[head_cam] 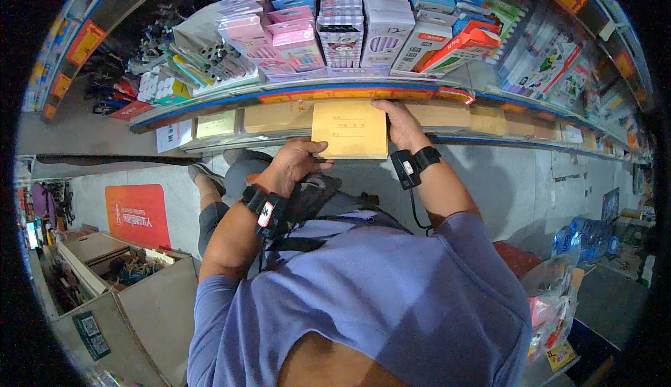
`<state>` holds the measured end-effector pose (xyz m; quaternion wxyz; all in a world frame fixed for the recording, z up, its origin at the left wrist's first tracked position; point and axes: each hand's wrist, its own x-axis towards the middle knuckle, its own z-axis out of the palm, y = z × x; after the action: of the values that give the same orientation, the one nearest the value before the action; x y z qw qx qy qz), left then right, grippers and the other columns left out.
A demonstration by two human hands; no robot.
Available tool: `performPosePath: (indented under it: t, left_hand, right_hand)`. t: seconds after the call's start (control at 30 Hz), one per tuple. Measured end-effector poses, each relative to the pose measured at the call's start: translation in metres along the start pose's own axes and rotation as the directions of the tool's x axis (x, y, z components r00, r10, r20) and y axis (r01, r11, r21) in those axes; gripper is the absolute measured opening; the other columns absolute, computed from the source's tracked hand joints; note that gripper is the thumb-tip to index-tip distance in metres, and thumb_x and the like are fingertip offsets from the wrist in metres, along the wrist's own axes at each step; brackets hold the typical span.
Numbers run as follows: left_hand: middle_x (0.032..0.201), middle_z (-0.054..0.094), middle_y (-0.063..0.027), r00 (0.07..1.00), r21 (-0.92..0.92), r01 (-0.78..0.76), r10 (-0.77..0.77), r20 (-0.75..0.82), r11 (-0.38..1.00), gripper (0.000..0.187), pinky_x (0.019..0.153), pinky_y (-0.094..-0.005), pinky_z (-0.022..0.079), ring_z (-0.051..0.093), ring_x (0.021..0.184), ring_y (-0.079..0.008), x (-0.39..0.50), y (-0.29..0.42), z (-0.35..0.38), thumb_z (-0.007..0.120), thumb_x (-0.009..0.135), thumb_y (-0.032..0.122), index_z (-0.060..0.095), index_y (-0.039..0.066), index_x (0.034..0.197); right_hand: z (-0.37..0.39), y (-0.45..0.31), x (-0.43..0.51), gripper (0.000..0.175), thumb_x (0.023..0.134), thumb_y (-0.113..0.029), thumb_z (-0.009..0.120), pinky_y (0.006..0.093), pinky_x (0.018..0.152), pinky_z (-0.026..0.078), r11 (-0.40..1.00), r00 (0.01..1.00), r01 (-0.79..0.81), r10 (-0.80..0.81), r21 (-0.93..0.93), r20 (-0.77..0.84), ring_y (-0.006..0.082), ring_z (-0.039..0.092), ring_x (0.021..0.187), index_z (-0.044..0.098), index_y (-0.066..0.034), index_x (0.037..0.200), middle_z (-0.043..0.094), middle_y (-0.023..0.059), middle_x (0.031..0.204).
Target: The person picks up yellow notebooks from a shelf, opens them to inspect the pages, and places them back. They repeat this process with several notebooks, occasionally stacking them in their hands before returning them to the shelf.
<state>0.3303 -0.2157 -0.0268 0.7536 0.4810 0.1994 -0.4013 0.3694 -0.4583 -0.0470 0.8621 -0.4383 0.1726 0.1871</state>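
A stack of yellow paper-covered notebooks (349, 129) with red print lies before me at the edge of the lower shelf. My left hand (300, 160) grips its lower left corner, the thumb on top and the fingers beneath. At the upper right corner, my right hand (402, 121) holds the stack with the thumb on top; its other fingers are mostly hidden behind the edge. More stacks of brown and yellow paper goods (278, 117) sit on the same shelf to both sides. Both wrists wear black strapped devices.
Above the stack, a shelf with a blue and orange edge (335, 93) carries boxed pens (385, 46) and loose pens (209, 65). A beige cabinet (152, 303) stands at the lower left. Water bottles (582, 237) and a plastic bag of goods (553, 303) are at the right.
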Motion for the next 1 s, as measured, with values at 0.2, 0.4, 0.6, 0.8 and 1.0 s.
performPosePath:
  t: [0.2,0.4,0.6,0.8,1.0]
  left_hand:
    - [0.108,0.056,-0.0112,1.0,-0.007,0.003,-0.003,-0.006,1.0,0.037,0.074,-0.04,0.05,0.055,0.095,-0.0266,0.01,0.008,0.0,0.057,0.083,0.008,0.047,0.002,0.118]
    - [0.107,0.056,-0.0109,0.998,0.009,0.015,-0.014,-0.054,1.0,0.035,0.072,-0.0409,0.05,0.055,0.095,-0.027,0.029,0.008,-0.001,0.06,0.082,0.007,0.049,0.003,0.115]
    - [0.103,0.058,-0.0119,1.0,-0.047,0.023,-0.023,-0.009,0.999,0.033,0.07,-0.0403,0.05,0.056,0.091,-0.0271,0.036,-0.001,-0.001,0.062,0.08,0.005,0.052,0.001,0.111]
    - [0.099,0.06,-0.0124,0.996,-0.019,-0.046,0.048,0.077,0.999,0.031,0.069,-0.038,0.05,0.058,0.083,-0.025,0.032,-0.004,0.003,0.063,0.08,0.009,0.054,-0.002,0.108]
    - [0.096,0.06,-0.0117,0.999,0.065,0.019,-0.022,0.036,0.998,0.03,0.069,-0.0338,0.05,0.058,0.08,-0.024,0.03,-0.007,0.009,0.064,0.08,0.013,0.055,-0.001,0.106]
  right_hand:
    - [0.007,-0.002,-0.005,0.037,0.081,-0.01,0.059,0.0333,0.086,0.046,0.997,0.998,0.017,-0.021,-0.075,-0.052,0.0211,0.056,0.099,0.05,0.0027,0.115,0.057,0.0123,0.108]
    - [-0.01,0.032,-0.051,0.039,0.083,-0.015,0.058,0.0363,0.089,0.041,0.996,0.997,0.033,-0.038,-0.079,-0.063,0.0224,0.049,0.109,0.048,-0.0016,0.119,0.054,0.0082,0.115]
    - [-0.022,0.082,-0.084,0.03,0.085,-0.029,0.058,0.0393,0.099,0.029,0.871,0.991,-0.132,0.13,0.474,0.037,0.0235,0.038,0.122,0.052,-0.0146,0.111,0.048,0.0056,0.126]
    - [0.014,0.088,-0.071,0.043,0.081,-0.035,0.065,0.0463,0.1,0.025,0.817,0.99,-0.128,0.135,0.562,0.03,0.0242,0.035,0.123,0.045,-0.0233,0.117,0.045,0.004,0.127]
    - [0.013,0.099,-0.053,0.042,0.078,-0.029,0.069,0.0475,0.1,0.026,0.793,0.957,-0.074,0.227,0.604,-0.18,0.0263,0.036,0.122,0.048,-0.0243,0.113,0.047,0.0033,0.123]
